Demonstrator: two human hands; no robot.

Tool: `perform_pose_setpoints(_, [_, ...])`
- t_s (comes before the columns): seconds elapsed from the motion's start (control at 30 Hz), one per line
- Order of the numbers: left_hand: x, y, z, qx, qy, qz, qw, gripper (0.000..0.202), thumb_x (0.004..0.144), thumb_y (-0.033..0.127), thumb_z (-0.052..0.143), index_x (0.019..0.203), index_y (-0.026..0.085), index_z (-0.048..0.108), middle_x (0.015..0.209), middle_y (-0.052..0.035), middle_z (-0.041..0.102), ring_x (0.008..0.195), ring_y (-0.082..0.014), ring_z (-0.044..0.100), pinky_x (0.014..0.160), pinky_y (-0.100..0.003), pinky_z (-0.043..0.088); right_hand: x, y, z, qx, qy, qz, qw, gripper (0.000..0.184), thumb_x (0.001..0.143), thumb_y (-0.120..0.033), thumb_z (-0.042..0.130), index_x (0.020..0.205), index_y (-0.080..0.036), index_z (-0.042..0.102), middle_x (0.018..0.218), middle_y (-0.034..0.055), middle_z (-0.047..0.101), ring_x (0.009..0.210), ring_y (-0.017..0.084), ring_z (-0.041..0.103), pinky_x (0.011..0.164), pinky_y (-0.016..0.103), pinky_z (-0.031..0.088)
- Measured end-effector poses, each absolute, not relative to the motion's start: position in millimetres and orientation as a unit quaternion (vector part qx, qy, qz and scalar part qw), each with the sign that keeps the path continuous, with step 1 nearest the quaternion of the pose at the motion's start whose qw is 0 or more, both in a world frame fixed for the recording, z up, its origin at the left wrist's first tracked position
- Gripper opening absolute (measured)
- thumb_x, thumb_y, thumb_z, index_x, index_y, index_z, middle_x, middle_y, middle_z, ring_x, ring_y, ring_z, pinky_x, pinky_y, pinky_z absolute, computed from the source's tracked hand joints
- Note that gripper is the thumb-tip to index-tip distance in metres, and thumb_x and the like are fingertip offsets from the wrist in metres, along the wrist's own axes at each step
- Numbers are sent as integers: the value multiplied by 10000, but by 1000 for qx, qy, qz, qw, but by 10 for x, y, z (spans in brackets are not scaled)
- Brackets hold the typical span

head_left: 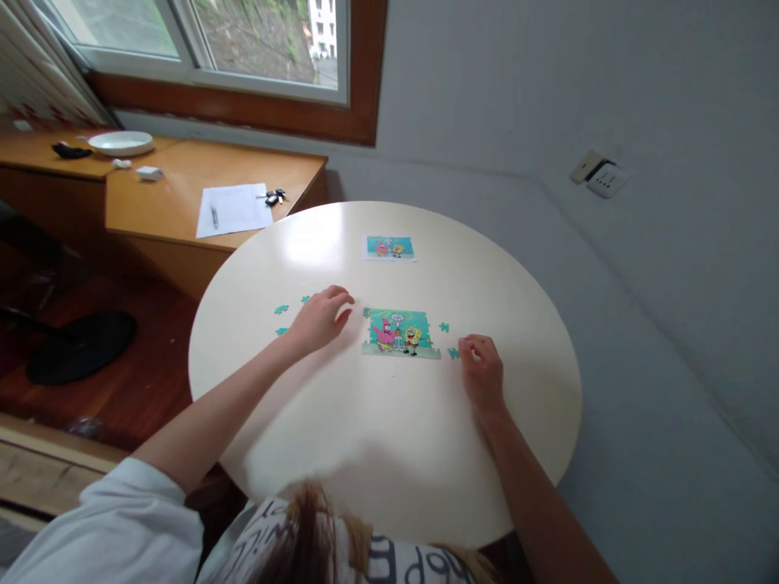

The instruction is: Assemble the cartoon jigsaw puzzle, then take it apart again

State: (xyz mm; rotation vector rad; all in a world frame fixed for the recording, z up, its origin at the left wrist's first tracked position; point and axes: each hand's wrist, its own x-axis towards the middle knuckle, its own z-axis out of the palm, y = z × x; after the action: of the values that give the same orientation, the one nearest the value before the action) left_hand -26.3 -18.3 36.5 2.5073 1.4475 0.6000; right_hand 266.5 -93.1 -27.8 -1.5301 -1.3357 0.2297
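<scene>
A jigsaw puzzle [398,332] with cartoon figures on a teal ground lies mostly joined in the middle of the round table, its left and right sides uneven. To its left my left hand [322,316] hovers palm down, thumb and fingers apart, nothing seen between them. Several loose teal pieces [281,309] lie by that hand, one partly covered by it. On the puzzle's right, my right hand [483,367] is closed, fingers curled; whatever they hold is hidden. A loose piece [454,353] lies at its fingertips, and another piece [444,327] sits just above.
A small reference picture [390,248] lies behind the puzzle on the white round table [377,438]. The wooden desk [176,174] at the left bears a paper sheet [234,211], keys [275,197] and a white plate [122,144]. A wall closes off the right side.
</scene>
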Motion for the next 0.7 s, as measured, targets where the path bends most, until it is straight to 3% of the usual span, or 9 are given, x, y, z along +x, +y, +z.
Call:
perform_pose_setpoints(0.07, [-528, -76, 416, 807, 546, 201, 100, 246, 844, 245, 433, 930, 149, 643, 1030, -117, 631, 835, -208, 625, 784, -347, 495, 2668, -929, -274, -639, -557, 95, 522, 274, 800, -388, 504, 593, -210, 525, 784, 45, 581, 797, 183, 555, 770, 358, 448])
perform_pose_setpoints(0.23, [-1096, 56, 476, 734, 652, 165, 96, 228, 801, 311, 475, 791, 152, 638, 811, -81, 664, 763, -198, 605, 715, -293, 463, 2676, -918, -287, -640, -555, 88, 524, 277, 789, -398, 504, 592, -207, 538, 784, 53, 590, 793, 190, 561, 764, 368, 451])
perform_pose_setpoints(0.7, [-1427, -3, 411, 711, 661, 98, 220, 281, 632, 422, 592, 764, 185, 662, 758, -46, 670, 648, -175, 590, 565, -248, 440, 2695, -918, -315, -638, -560, 73, 523, 282, 800, -387, 515, 578, -214, 515, 774, 46, 594, 780, 182, 566, 758, 349, 462])
